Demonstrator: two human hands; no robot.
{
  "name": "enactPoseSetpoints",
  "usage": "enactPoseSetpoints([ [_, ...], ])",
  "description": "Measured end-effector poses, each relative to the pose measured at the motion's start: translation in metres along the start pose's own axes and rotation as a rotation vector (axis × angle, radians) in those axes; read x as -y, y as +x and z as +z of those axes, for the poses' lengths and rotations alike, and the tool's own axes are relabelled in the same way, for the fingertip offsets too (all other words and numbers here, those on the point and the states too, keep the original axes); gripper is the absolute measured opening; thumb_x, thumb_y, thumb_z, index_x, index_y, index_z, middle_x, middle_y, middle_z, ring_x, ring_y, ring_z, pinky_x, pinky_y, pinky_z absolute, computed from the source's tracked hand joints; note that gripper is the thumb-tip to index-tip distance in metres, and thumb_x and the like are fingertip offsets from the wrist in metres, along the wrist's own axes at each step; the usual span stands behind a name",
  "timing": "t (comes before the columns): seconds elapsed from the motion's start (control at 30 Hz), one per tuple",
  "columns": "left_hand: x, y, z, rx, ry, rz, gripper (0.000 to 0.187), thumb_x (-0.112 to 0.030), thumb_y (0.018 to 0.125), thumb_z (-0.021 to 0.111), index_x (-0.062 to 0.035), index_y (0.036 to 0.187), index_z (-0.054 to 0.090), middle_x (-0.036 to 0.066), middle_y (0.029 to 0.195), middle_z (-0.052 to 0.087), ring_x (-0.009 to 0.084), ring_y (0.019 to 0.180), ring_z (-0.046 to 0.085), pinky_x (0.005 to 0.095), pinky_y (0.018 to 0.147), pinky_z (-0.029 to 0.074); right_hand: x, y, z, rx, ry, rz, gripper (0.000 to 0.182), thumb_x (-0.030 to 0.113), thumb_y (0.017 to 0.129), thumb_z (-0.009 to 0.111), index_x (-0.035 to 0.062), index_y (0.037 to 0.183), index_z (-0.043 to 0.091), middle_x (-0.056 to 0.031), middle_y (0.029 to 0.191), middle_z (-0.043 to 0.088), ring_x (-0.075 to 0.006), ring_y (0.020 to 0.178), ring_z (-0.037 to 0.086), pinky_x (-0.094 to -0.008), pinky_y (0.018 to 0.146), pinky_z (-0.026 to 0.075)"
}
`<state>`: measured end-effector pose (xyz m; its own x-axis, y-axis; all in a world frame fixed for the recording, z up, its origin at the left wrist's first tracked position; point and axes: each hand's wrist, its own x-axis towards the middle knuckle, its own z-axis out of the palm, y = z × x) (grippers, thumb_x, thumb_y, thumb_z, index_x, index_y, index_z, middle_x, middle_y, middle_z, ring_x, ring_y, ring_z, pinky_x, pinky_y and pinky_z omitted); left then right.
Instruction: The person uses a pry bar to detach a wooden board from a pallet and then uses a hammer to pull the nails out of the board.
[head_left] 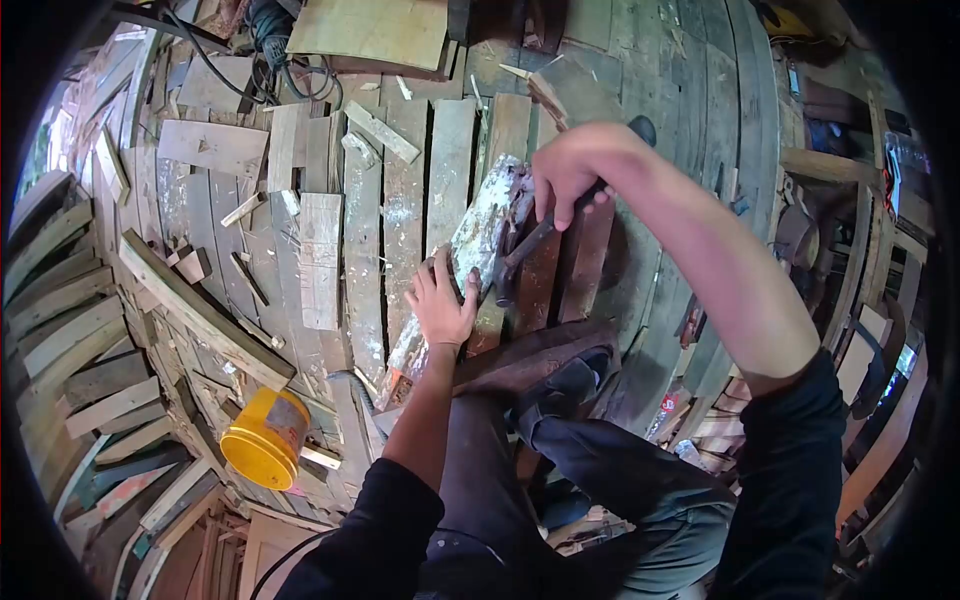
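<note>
A narrow wooden plank (486, 232), crusted with flaky white material, lies at a slant in front of me. My left hand (444, 305) holds it around the middle, thumb on its face and fingers spread over the left edge. My right hand (572, 185) is closed around the dark handle of a hammer (533, 240). The hammer's head points down toward me, right beside the plank's right edge. A thick dark wooden beam (525, 357) lies crosswise below the plank, close to my legs.
A yellow bucket (262, 440) lies at the lower left, near a long timber (200, 310). Wood offcuts and chips litter the slatted floor. A plywood sheet (368, 40) and a coiled cable (270, 40) are at the back. Stacked boards (85, 345) line the left side.
</note>
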<state>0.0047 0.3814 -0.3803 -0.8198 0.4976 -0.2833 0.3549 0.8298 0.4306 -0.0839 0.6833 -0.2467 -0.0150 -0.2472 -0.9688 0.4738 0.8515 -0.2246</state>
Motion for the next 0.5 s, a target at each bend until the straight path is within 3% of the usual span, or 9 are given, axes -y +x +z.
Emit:
enactPoseSetpoints([
  [0.03,-0.001,0.000,0.000,-0.002,-0.002,0.000,0.060,-0.044,0.087,0.053,-0.0137,0.138,0.041,0.015,0.122,0.047,0.0304,0.117,0.044,0.0490,0.098,0.027,-0.001,-0.001,-0.002,-0.001,-0.001,0.002,0.039,0.016,0.080,0.074,0.0176,0.119,0.067,-0.0013,0.095,0.067,-0.0161,0.066,0.059,-0.0316,0.056,0.050],
  [0.1,-0.001,0.002,-0.003,0.032,-0.030,-0.019,0.059,-0.044,0.088,0.053,-0.0139,0.138,0.042,0.014,0.123,0.047,0.0301,0.118,0.044,0.0489,0.098,0.027,-0.001,-0.005,-0.008,-0.093,-0.158,-0.033,0.042,0.016,0.079,0.074,0.0146,0.120,0.066,-0.0026,0.069,0.063,-0.0128,0.055,0.056,-0.0291,0.048,0.046],
  [0.27,-0.004,0.005,-0.009,0.076,-0.044,-0.061,0.058,-0.043,0.088,0.052,-0.0142,0.138,0.042,0.015,0.123,0.048,0.0306,0.117,0.045,0.0513,0.098,0.028,0.009,-0.015,0.018,-0.149,-0.008,-0.001,0.033,0.016,0.079,0.073,0.0131,0.112,0.070,-0.0037,0.072,0.066,-0.0144,0.060,0.061,-0.0290,0.052,0.050],
  [0.33,-0.011,0.002,-0.009,0.034,0.024,-0.018,0.058,-0.042,0.088,0.052,-0.0149,0.139,0.042,0.016,0.123,0.048,0.0314,0.117,0.044,0.0511,0.098,0.028,0.018,-0.020,0.033,-0.349,-0.170,0.124,0.028,0.018,0.078,0.072,0.0135,0.106,0.072,-0.0054,0.077,0.069,-0.0164,0.065,0.065,-0.0316,0.059,0.053],
  [0.37,-0.014,-0.001,-0.008,-0.001,0.097,0.021,0.058,-0.042,0.088,0.052,-0.0155,0.139,0.042,0.017,0.124,0.048,0.0323,0.117,0.044,0.0509,0.098,0.028,0.014,-0.019,0.037,-0.347,-0.174,0.131,0.028,0.018,0.078,0.072,0.0135,0.106,0.072,-0.0054,0.077,0.069,-0.0164,0.065,0.065,-0.0316,0.059,0.053],
  [0.43,-0.018,-0.005,-0.004,0.046,0.056,-0.018,0.059,-0.043,0.088,0.052,-0.0162,0.140,0.042,0.018,0.127,0.047,0.0345,0.119,0.043,0.0497,0.100,0.028,0.007,-0.016,0.050,-0.397,-0.097,0.207,0.026,0.020,0.077,0.073,0.0141,0.103,0.072,-0.0054,0.083,0.071,-0.0177,0.072,0.068,-0.0338,0.068,0.054],
  [0.5,-0.026,-0.012,-0.001,0.009,0.133,0.030,0.062,-0.045,0.087,0.053,-0.0159,0.140,0.041,0.020,0.130,0.044,0.0354,0.121,0.041,0.0492,0.100,0.028,0.011,-0.014,0.064,-0.450,-0.064,0.272,0.028,0.021,0.075,0.073,0.0133,0.101,0.072,-0.0083,0.091,0.072,-0.0240,0.085,0.069,-0.0378,0.075,0.054],
])
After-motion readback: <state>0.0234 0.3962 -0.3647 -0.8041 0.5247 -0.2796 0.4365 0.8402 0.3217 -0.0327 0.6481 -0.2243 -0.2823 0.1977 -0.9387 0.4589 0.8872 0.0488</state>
